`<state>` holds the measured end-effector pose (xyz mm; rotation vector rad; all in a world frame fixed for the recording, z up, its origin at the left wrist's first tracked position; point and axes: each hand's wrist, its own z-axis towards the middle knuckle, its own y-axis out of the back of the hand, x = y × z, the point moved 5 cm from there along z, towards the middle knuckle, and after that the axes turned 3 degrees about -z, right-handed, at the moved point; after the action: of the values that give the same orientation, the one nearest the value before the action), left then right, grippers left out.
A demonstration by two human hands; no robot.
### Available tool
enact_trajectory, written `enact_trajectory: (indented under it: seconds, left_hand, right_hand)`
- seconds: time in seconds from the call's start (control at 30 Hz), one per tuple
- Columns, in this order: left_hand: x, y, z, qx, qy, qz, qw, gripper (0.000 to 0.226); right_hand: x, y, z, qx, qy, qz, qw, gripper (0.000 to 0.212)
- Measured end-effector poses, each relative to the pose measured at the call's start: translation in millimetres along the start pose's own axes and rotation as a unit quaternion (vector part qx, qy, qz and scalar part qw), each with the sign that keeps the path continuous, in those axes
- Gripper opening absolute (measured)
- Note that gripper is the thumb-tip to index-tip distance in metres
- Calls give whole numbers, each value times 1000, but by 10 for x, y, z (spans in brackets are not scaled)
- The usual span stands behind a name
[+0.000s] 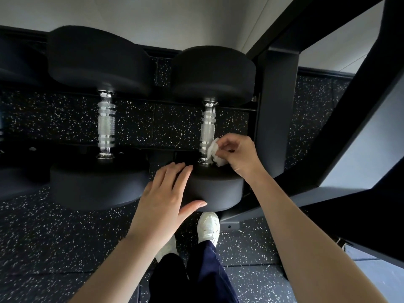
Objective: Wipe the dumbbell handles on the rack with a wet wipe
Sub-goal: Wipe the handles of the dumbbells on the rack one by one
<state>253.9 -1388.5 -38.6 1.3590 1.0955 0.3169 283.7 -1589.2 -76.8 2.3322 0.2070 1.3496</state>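
Black steel rack (277,101) with an angled frame stands over a black rubber floor (43,237) flecked white. Two black round-headed dumbbells lie across the rack rails in full view, and part of a third shows at the left edge. Left dumbbell (96,57) sits mid-rack. Right dumbbell (214,73) sits at the rack's right end, just beside the upright post. Each has one chrome handle, knurled in the middle with ringed grooves toward both ends: left handle (106,123), right handle (207,125).

Left hand (166,197) lies flat on the right dumbbell's near head, fingers straight and close together, thumb spread out along the rim. Right hand (238,156) pinches one crumpled white wet wipe (215,153), which touches the near end of the right handle where it meets the head. Two white shoes, right shoe (208,226) clearer, below dark trousers (203,270).
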Motion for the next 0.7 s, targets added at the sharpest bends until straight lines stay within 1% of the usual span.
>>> enact_trajectory:
  seconds: [0.13, 0.27, 0.43, 0.53, 0.6, 0.7]
  left_hand:
    - [2, 1, 15, 7, -2, 7, 1000, 75]
    - [8, 9, 21, 3, -8, 9, 1000, 74]
    - [7, 10, 22, -4, -14, 11, 1000, 74]
    - [4, 11, 22, -2, -12, 9, 1000, 73]
    - [1, 14, 20, -1, -9, 8, 1000, 73]
    - [-1, 6, 19, 1, -8, 9, 1000, 73]
  right_hand:
    - [39, 25, 91, -48, 16, 41, 998, 35]
    - [134, 71, 223, -89, 39, 69, 993, 28]
    - [219, 98, 412, -160, 40, 99, 981, 19]
    - [246, 90, 464, -198, 30, 121, 972, 21]
    - [215, 63, 453, -202, 21, 127, 971, 22]
    - [122, -2, 443, -176, -15, 153, 972, 22]
